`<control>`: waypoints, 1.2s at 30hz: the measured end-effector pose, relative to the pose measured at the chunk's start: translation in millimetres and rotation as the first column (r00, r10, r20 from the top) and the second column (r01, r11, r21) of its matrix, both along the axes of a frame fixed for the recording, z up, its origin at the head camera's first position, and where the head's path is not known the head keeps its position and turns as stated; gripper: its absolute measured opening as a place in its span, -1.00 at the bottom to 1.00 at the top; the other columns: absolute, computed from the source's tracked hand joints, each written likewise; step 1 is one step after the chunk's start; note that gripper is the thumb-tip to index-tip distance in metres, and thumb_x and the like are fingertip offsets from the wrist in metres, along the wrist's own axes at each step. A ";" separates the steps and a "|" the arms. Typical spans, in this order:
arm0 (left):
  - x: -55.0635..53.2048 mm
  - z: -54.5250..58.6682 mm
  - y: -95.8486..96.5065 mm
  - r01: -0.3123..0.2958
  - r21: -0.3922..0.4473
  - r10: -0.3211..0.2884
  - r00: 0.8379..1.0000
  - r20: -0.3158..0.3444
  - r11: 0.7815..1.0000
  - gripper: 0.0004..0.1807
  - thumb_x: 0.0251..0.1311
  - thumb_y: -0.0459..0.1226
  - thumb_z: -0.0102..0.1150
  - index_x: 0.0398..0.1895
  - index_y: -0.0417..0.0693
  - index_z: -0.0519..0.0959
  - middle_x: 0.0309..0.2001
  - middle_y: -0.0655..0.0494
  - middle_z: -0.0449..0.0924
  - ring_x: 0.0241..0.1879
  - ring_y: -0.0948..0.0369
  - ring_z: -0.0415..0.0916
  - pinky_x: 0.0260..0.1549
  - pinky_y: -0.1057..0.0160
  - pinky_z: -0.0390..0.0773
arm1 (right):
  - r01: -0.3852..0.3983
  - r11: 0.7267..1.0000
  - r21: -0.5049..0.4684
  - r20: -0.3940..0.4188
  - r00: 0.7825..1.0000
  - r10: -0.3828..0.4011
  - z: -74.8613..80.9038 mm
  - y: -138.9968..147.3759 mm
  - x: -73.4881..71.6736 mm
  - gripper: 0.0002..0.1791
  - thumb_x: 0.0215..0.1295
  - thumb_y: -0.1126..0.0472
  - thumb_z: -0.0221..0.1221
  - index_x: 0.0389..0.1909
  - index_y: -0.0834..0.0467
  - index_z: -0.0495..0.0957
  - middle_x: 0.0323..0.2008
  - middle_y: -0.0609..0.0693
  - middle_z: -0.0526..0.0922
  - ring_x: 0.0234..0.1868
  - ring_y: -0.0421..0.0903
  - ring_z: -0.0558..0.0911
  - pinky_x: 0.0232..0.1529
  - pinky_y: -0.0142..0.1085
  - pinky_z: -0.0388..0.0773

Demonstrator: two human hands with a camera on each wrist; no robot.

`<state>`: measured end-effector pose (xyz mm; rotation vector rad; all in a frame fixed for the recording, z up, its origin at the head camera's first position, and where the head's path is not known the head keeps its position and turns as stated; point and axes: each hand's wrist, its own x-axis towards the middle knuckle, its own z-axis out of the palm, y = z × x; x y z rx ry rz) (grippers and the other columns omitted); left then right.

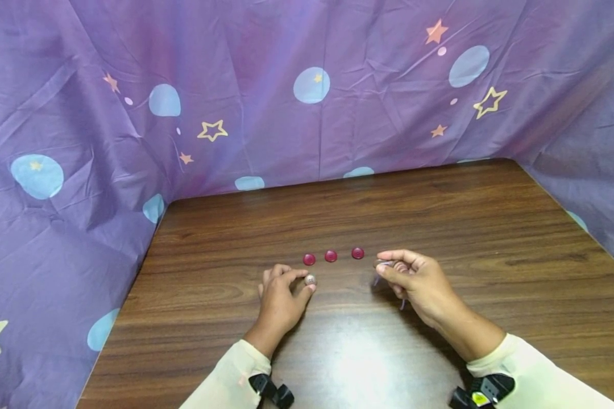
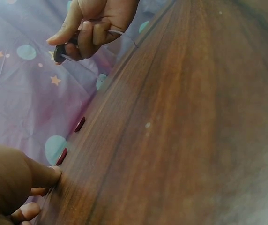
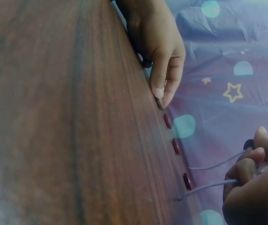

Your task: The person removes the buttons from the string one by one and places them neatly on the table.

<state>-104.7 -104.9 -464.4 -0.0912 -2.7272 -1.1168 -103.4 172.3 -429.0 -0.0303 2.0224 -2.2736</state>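
My left hand [image 1: 281, 298] rests low at the table, its thumb and index finger pinching a small greyish-brown button [image 1: 310, 279] with holes. The button's edge shows between the fingertips in the right wrist view. Raised above the table to the right, my right hand [image 1: 419, 284] grips a thin lilac cord [image 3: 211, 185], whose ends hang from the fingers. A dark round button [image 2: 58, 53] sits at that hand's thumb and fingertips, with cord beside it; whether the cord passes through it I cannot tell. Three dark red buttons [image 1: 330, 256] lie in a row just beyond and between the hands.
The brown wood-grain table [image 1: 225, 227] extends around the hands. A purple cloth [image 1: 266, 51] with stars and blue circles hangs along its back and sides. Black straps with devices [image 1: 483, 392] sit on both sleeved wrists.
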 end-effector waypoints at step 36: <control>3.2 4.6 4.3 0.023 0.168 0.005 0.987 -0.163 0.985 -0.63 0.15 -0.26 0.64 0.04 -0.06 0.81 -0.02 -0.02 0.70 0.09 0.02 0.51 0.19 -0.04 0.41 | -0.076 0.997 -0.004 -0.049 0.996 0.075 0.4 -1.8 2.4 -0.70 0.36 0.50 0.35 -0.06 0.05 0.72 -0.45 -0.24 0.70 -0.59 -0.35 0.41 -0.60 -0.47 0.34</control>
